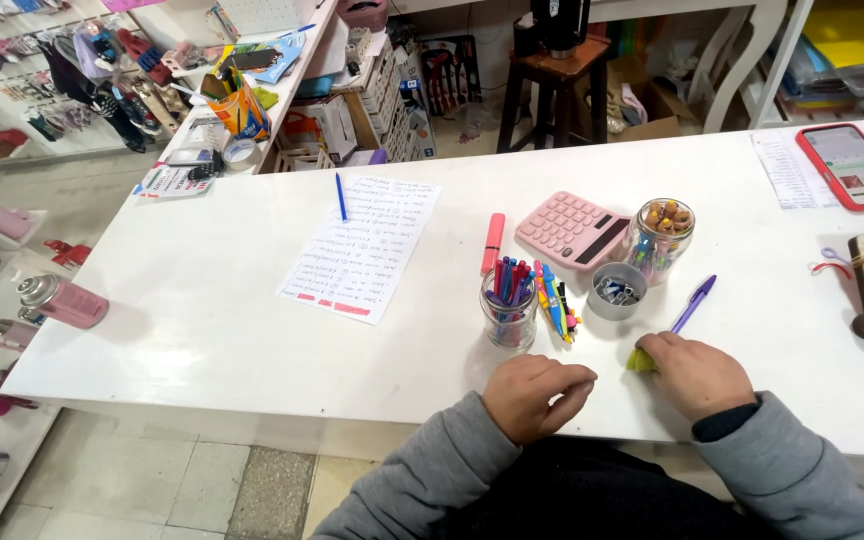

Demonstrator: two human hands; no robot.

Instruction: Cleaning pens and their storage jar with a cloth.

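At the near edge of the white table (202, 330), the left hand (535, 396) rests as a loose fist, its fingers curled in and pressed together, holding nothing that shows. The right hand (693, 373) lies just beside it to the right, palm down, fingers bent over a small yellow-green soft scrap (639, 361) that peeks out at the fingertips; whether it is pinched or merely covered, I cannot tell. Just beyond the right hand lies a purple ballpoint pen (693, 303), slanting away from the near edge. Beyond the left hand stands a clear glass jar of coloured pens (509, 310), with loose bright markers (556, 301) lying beside it. Farther back sit a small grey cup of metal clips (617, 291), a pink calculator (572, 230), and a handwritten white sheet (362, 247).
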